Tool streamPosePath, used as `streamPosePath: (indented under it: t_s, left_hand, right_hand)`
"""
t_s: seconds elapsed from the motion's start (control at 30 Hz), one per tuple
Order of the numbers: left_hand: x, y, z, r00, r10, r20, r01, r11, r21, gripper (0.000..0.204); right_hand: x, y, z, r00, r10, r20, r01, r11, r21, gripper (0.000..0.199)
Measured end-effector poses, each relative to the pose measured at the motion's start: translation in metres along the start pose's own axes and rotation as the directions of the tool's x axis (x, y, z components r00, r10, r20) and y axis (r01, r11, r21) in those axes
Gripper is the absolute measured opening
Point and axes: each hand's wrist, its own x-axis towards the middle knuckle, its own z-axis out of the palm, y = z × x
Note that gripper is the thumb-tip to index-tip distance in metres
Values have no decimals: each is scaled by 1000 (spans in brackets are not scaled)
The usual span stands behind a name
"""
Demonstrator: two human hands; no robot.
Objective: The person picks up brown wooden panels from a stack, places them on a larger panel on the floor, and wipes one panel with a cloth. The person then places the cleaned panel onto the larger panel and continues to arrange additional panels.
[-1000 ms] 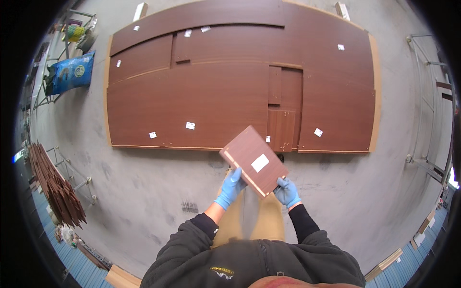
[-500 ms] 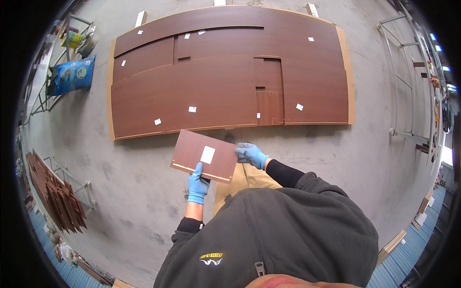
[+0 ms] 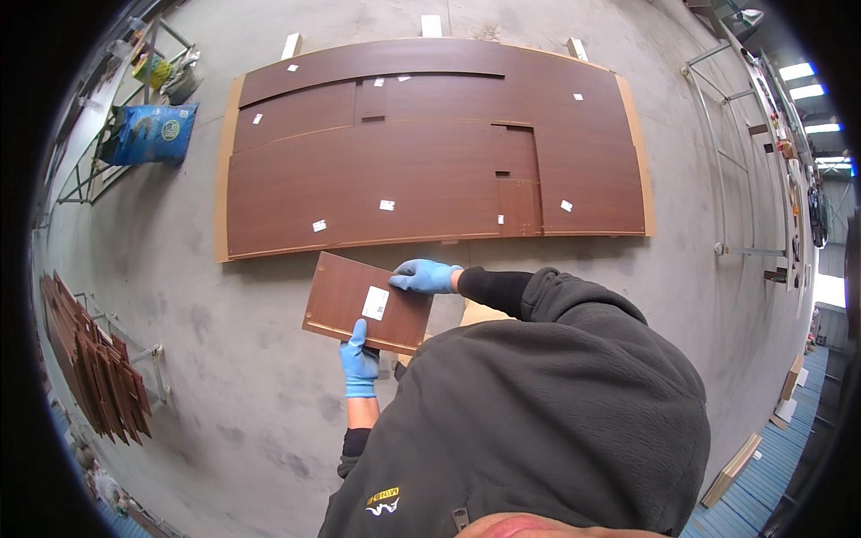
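Swung leftward, flat rectangular wood-grain panel in both gloved hands' grip.

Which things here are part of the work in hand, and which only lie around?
In hand:
small brown panel, with white label
left hand
right hand

Lying about:
large brown boards on the floor
blue bag
stacked dark panels

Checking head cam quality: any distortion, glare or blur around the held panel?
Head view: strong fisheye, big board edges bow, dark rim vignette; panel sharp between left hand and right hand; soft even light, faint shadows; bright lamps blown out top right.
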Motion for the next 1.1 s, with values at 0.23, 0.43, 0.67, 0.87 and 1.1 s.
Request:
streamPosePath:
  t_s: [0.23,0.43,0.67,0.87,1.1]
  left_hand:
    - [-27,159,-128,992,116,-44,-115,992,44,58]
    - [-12,268,-196,986,167,-8,-167,986,-7,58]
    - [49,394,-270,972,224,-67,-222,975,34,43]
    - [29,525,-382,917,174,-360,-92,968,233,44]
    - [34,624,-536,797,207,-568,-283,958,-48,53]
  right_hand:
    - [96,-111,160,998,-54,13,55,998,-15,58]
    - [176,-197,249,989,-40,-143,59,990,128,49]
    - [338,-330,302,990,-111,-89,130,959,252,51]
    - [462,-470,405,991,-129,29,126,988,94,55]
    - [605,-579,531,987,-150,53,146,987,66,60]
